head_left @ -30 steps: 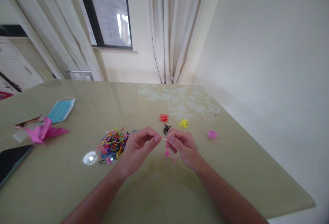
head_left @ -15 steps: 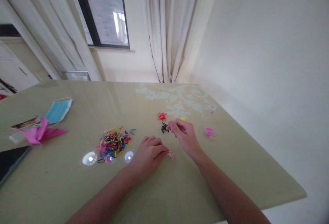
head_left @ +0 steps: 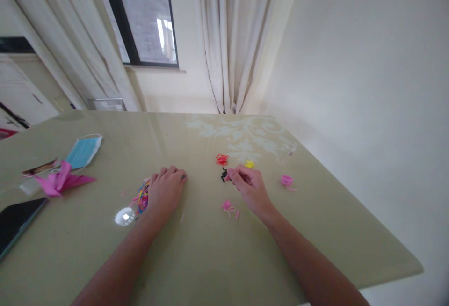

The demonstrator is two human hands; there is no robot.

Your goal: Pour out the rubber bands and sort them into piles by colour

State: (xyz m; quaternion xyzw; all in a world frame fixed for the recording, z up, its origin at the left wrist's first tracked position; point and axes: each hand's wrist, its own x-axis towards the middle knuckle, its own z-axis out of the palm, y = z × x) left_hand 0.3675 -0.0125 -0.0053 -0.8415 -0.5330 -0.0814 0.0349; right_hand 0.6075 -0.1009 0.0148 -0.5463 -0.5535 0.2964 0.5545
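My left hand reaches over the mixed heap of small coloured rubber bands and covers most of it. Its thumb and forefinger close around a dark rubber band at the heap's right side. My right hand is pinched at the edge of a little pile of black rubber bands; what its fingertips hold is too small to make out. Close by lie a red pile, a yellow pile partly behind the right hand, and a loose pink pile nearer me.
A pink ring-shaped object lies to the right. On the left are a pink folded-paper shape, a blue face mask, a dark phone or tablet and a shiny round disc. A wall borders the table's right edge.
My left hand has moved left, from the pink bands to the mixed heap, uncovering the pink pile. My right hand stays by the black bands. The view has shifted slightly.
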